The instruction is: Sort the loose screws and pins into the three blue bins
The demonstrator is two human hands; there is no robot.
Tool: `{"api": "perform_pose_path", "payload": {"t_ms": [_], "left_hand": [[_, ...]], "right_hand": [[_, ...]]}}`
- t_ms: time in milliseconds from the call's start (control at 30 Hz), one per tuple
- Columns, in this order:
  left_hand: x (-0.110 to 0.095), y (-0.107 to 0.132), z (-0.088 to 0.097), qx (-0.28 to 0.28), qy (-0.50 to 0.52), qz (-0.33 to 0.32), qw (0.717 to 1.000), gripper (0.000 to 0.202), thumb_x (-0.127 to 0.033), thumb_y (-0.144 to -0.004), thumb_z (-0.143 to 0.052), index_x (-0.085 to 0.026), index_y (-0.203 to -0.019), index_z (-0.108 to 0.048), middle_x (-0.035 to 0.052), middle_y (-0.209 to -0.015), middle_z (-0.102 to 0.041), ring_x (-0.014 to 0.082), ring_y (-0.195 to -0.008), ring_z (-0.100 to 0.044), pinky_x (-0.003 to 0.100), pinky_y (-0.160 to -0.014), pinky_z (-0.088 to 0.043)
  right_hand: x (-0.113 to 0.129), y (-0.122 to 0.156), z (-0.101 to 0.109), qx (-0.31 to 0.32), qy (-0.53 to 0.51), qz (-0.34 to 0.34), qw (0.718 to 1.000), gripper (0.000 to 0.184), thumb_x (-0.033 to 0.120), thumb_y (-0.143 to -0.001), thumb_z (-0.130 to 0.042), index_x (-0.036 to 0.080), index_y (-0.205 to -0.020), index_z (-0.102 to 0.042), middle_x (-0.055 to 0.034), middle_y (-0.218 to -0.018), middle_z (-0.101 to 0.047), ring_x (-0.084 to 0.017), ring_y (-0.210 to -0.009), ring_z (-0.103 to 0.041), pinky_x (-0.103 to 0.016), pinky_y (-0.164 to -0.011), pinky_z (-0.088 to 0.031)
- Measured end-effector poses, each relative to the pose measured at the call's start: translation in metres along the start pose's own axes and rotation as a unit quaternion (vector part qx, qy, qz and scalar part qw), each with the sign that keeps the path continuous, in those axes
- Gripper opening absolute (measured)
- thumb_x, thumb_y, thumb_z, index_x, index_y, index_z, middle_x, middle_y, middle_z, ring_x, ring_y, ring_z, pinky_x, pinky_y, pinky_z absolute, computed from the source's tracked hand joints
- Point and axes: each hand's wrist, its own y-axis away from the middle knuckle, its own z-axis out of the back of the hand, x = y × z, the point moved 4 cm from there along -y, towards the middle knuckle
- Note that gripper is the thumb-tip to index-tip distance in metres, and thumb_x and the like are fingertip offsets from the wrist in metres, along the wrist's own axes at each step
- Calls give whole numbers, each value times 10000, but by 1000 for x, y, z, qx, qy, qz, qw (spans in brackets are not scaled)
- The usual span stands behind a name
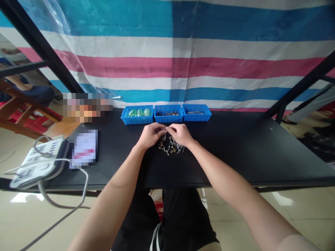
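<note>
My left hand [151, 135] and my right hand [181, 134] meet fingertip to fingertip just in front of the blue bins. Both are closed in a pinch; whatever lies between the fingertips is too small to make out. Right below them, on the black table [230, 153], is a loose pile of small metal pieces [172, 146]: thin silver pins and brass-coloured bits. Some of that pile is hidden behind my right hand.
Three blue bins stand in a row: the left bin [137, 120] with green-and-clear pieces, the middle bin [169, 118] with brass-coloured parts, the right bin [197, 116] with silver pins. A white power strip [39, 162] with cables and a blurred flat object [83, 148] lie left. Striped sheeting hangs behind.
</note>
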Motion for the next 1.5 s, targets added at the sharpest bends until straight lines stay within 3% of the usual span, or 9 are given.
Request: {"api": "perform_pose_path", "payload": {"t_ms": [300,633,767,900,1000,1100,1300,1400,1500], "left_hand": [[-1,-1,3,-15,-21,23,999,324,-432,-792,-605,-170,-949,-711,65,-885,-718,185,-766,-630,310,-736,-489],[-1,-1,1,-6,-17,29,999,358,-458,-789,-612,-171,-982,-701,67,-921,-716,189,-795,-635,313,-766,-490],[1,-1,3,-36,-19,58,997,466,-509,-796,-583,-156,-1090,-656,63,-875,-702,171,-731,-613,310,-741,-496],[2,-1,3,-44,-32,68,996,449,-503,-811,-556,-151,-1070,-655,64,-872,-694,173,-742,-609,310,-753,-492],[3,-1,4,-43,-39,72,996,424,-486,-812,-555,-151,-1049,-659,66,-882,-694,175,-749,-611,309,-762,-489],[3,-2,4,-44,-40,74,996,399,-469,-816,-549,-151,-1032,-659,68,-889,-695,179,-758,-613,311,-769,-487],[6,-2,3,-44,-41,71,996,362,-451,-816,-538,-164,-1007,-647,59,-871,-690,181,-757,-613,311,-757,-480],[8,-2,3,-41,-30,75,996,395,-443,-815,-538,-165,-1088,-598,47,-859,-679,169,-733,-605,302,-736,-479],[9,-1,3,-42,-23,79,996,437,-433,-812,-542,-166,-1157,-546,44,-864,-674,167,-731,-601,301,-734,-476]], "right_hand": [[2,0,4,-32,-96,-44,994,192,319,-805,-580,152,-762,-665,-30,-681,-675,-132,-600,-596,-237,-594,-450],[-6,-1,2,4,-80,-39,996,184,289,-790,-569,148,-718,-663,-12,-633,-656,-113,-557,-567,-224,-565,-417],[-27,-8,15,-55,-113,-90,988,181,300,-762,-587,151,-675,-643,-16,-622,-649,-125,-587,-588,-231,-589,-433],[-65,-12,41,-200,-182,-178,946,198,332,-733,-608,150,-657,-623,42,-472,-522,-78,-440,-477,-197,-476,-378],[-90,-9,58,-296,-266,-266,878,151,302,-700,-636,155,-709,-603,88,-410,-430,-47,-343,-351,-175,-362,-256],[-102,-5,69,-354,-329,-314,817,129,267,-698,-646,165,-726,-572,123,-368,-336,-33,-305,-267,-170,-320,-174],[-105,-1,78,-384,-385,-331,771,172,286,-705,-676,175,-790,-575,152,-373,-246,-22,-290,-211,-173,-308,-132],[-103,-2,78,-374,-411,-321,767,358,309,-724,-669,184,-1051,-596,162,-397,-244,-22,-295,-205,-169,-321,-142],[-99,-2,77,-360,-431,-320,763,545,306,-748,-636,203,-1266,-505,163,-412,-271,-25,-297,-206,-167,-329,-156]]}}
